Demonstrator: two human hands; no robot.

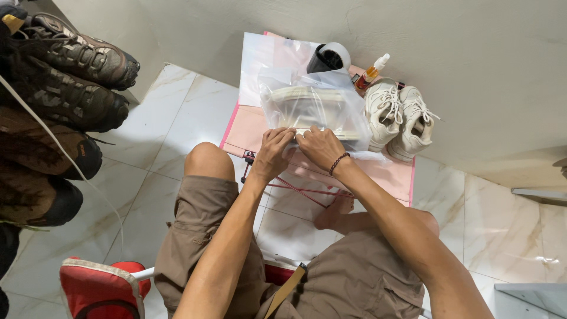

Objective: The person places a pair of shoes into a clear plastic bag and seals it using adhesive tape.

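On my pink folding table (248,133) lies a clear plastic bag (313,109) with pale shoes already inside. My left hand (273,150) and right hand (319,147) pinch its near edge closed; sealing looks unfinished. White sneakers (398,115) wait beside.

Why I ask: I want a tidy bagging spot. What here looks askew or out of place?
Little stands out. The white sneakers hang partly off the pink table's far corner against the wall. Both hands, left and right, pinch the clear bag's near edge. No spills show.
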